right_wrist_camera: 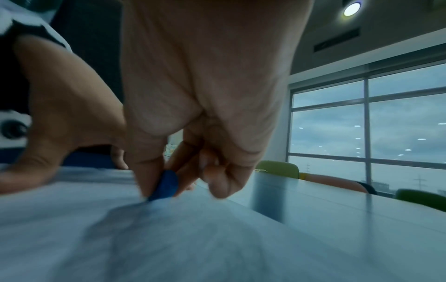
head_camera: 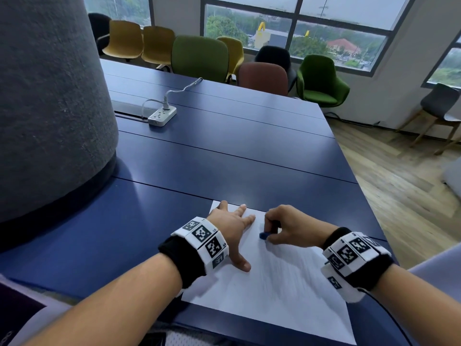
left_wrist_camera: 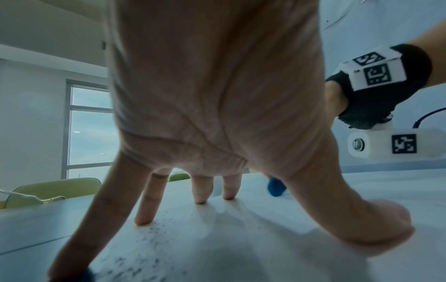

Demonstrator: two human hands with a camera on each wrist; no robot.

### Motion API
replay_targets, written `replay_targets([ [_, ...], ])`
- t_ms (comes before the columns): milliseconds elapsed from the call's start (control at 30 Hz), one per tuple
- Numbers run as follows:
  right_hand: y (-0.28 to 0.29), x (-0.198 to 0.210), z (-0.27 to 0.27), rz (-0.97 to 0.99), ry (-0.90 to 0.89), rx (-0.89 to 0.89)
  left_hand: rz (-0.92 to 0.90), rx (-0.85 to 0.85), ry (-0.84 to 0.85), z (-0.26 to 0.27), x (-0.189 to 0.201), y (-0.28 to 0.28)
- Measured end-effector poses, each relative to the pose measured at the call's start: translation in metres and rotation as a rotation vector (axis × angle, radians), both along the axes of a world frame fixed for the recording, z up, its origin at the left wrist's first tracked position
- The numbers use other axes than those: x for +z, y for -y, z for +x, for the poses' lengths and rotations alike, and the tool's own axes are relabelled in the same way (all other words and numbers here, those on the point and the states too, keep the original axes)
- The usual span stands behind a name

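Observation:
A white sheet of paper (head_camera: 272, 283) lies on the dark blue table (head_camera: 224, 151) near its front edge. My left hand (head_camera: 234, 228) presses it flat with spread, straight fingers (left_wrist_camera: 147, 209) at the sheet's far left part. My right hand (head_camera: 287, 226) pinches a small blue eraser (head_camera: 264, 236) between thumb and fingers and holds it against the paper near the far edge. The eraser (right_wrist_camera: 165, 186) touches the sheet in the right wrist view, and it shows as a blue piece (left_wrist_camera: 275, 188) past my left thumb. Dark crumbs (left_wrist_camera: 149, 240) speckle the paper by my left fingers.
A big grey felt-covered column (head_camera: 50, 101) stands on the table at the left. A white power strip (head_camera: 162, 116) with a cable lies farther back. Several coloured chairs (head_camera: 199, 56) line the far side under the windows. Wooden floor (head_camera: 399, 176) lies past the table's right edge.

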State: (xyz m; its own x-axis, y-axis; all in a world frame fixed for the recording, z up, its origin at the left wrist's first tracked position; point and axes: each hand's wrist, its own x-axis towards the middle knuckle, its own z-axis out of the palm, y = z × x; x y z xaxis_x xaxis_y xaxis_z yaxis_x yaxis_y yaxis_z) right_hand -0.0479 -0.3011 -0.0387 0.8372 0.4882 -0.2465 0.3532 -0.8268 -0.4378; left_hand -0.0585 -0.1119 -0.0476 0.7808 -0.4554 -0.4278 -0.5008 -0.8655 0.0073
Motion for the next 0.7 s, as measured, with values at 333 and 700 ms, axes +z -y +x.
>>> replay_targets([
  [333, -0.010, 0.008, -0.004, -0.054, -0.161, 0.081, -0.001, 0.004, -0.004, 0.000, -0.001, -0.001],
  [700, -0.012, 0.008, -0.005, -0.009, -0.075, 0.020, -0.007, -0.002, 0.011, 0.001, -0.002, -0.002],
])
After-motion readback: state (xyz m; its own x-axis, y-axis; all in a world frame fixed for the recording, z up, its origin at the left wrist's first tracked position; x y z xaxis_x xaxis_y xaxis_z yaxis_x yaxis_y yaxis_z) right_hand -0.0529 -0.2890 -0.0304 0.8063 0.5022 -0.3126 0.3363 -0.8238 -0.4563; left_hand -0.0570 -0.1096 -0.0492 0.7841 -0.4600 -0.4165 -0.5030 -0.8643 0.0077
